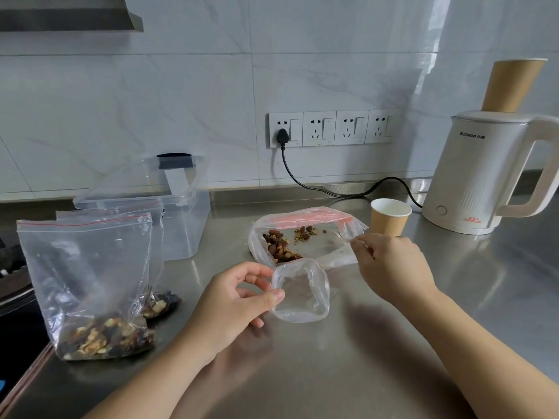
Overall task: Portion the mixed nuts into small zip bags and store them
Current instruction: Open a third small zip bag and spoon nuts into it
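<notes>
Both forearms reach in from the near edge of the steel desk. The left hand makes its grip with thumb and fingers curled onto the rim of a small zip bag, which sits near the middle of the desk with its mouth propped open toward the camera and, as far as can be seen, nothing inside. The right hand pinches the right edge of the large supply bag just behind it, whose mouth gapes open; the mixed nuts lie mostly in its left part, with a few scattered further back. 2 filled zip bags lean upright at the left edge, in front of a clear lidded storage box. A paper cup and a kettle stand toward the far right corner. The step in hand looks like the start of a 3rd portion: the next move calls for keeping the small bag's mouth wide while nuts are tipped or scooped from the large bag, then sealing it.
</notes>
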